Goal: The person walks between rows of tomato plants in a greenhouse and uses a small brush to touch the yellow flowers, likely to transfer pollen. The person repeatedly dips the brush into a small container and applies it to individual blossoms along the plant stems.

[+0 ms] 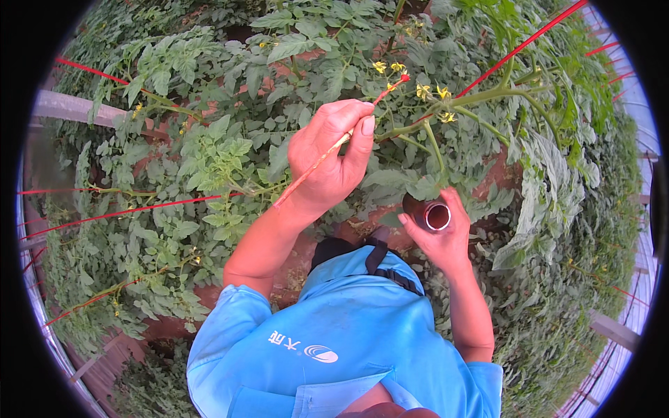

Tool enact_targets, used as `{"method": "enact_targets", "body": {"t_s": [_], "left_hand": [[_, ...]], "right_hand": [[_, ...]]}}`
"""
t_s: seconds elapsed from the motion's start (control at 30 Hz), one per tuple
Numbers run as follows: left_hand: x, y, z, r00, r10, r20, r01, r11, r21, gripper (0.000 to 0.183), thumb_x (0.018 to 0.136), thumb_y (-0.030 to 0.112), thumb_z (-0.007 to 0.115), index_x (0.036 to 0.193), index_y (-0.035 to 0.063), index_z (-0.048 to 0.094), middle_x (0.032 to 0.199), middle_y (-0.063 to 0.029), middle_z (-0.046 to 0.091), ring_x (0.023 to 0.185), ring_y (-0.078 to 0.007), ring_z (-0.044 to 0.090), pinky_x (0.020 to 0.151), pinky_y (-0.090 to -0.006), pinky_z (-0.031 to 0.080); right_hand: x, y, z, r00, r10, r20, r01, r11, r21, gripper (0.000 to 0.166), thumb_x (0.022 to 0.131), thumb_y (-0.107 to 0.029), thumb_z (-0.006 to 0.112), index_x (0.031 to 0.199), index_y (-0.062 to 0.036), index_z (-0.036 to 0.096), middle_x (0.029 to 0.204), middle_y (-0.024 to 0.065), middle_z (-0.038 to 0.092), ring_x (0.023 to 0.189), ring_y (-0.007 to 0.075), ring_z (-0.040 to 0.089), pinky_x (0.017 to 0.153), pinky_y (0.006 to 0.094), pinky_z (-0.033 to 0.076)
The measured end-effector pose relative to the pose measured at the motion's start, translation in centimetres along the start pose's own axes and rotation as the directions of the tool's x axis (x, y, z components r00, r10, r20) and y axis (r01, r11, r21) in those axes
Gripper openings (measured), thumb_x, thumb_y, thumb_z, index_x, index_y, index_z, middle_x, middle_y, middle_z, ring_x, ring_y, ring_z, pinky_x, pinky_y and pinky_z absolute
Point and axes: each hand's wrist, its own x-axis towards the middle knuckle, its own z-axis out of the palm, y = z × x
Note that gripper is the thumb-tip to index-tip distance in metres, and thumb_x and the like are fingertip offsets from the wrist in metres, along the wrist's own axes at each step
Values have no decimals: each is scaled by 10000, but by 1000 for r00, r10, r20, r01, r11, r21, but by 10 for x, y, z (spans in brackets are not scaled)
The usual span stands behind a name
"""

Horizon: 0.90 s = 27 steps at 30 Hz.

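My left hand [332, 151] grips a thin stick [313, 168] between thumb and fingers. The stick slants up to the right, and its red-coated tip [405, 78] is among yellow tomato flowers [423, 92]; whether it touches one is unclear. Lower right, my right hand [447, 235] is closed round a dark, open-mouthed bottle [437, 216], its mouth facing the camera. A tomato leaf [423, 187] overlaps the bottle's far side and part of the fingers. The thick tomato stem [483, 96] with the flowers runs above my right hand.
Dense tomato plants [225, 157] surround me. A taut red string [522, 46] rises to the upper right, and other red strings [130, 210] cross the left side. A pale beam [78, 108] is at the upper left. Plastic sheeting [640, 157] lines the right edge.
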Motion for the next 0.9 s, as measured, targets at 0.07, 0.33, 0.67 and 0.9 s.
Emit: {"method": "enact_targets", "body": {"t_s": [0.07, 0.33, 0.67, 0.9], "left_hand": [[1, 2, 0, 1000, -12, 14, 12, 1000, -1, 123, 1021, 7, 686, 1136, -35, 698, 1031, -161, 748, 703, -180, 701, 592, -282, 561], [1, -1, 0, 999, 1, 48, -4, 998, 59, 118, 1032, 4, 677, 1141, -30, 706, 1025, -147, 752, 720, -158, 688, 595, -279, 556], [-9, 45, -37, 1000, -9, -12, 9, 999, -30, 238, 1142, 124, 476, 1286, -46, 559, 1129, -242, 704, 674, -179, 697, 669, -307, 606], [-25, 69, -54, 986, 156, 61, -144, 976, -162, 315, 1166, 258, 442, 1287, -26, 504, 1190, -255, 645, 716, -219, 719, 627, -317, 619]], "right_hand": [[0, 0, 0, 1000, -4, -1, 4, 1000, -1, 594, 735, -175, 986, 1178, 25, 644, 1097, 149, 673, 978, 289, 678, 889, 382, 553], [0, -1, 2, 999, -52, -9, 52, 998, -20, 579, 744, -184, 984, 1149, 30, 630, 1085, 156, 662, 956, 295, 673, 869, 374, 553], [1, 2, 3, 999, -53, -7, 53, 999, 7, 584, 748, -176, 985, 1144, 36, 612, 1062, 131, 656, 929, 257, 667, 840, 358, 553], [1, 6, 6, 998, -52, -21, 53, 998, 37, 578, 749, -166, 988, 1134, 41, 609, 1056, 114, 648, 911, 217, 655, 813, 333, 550]]}}
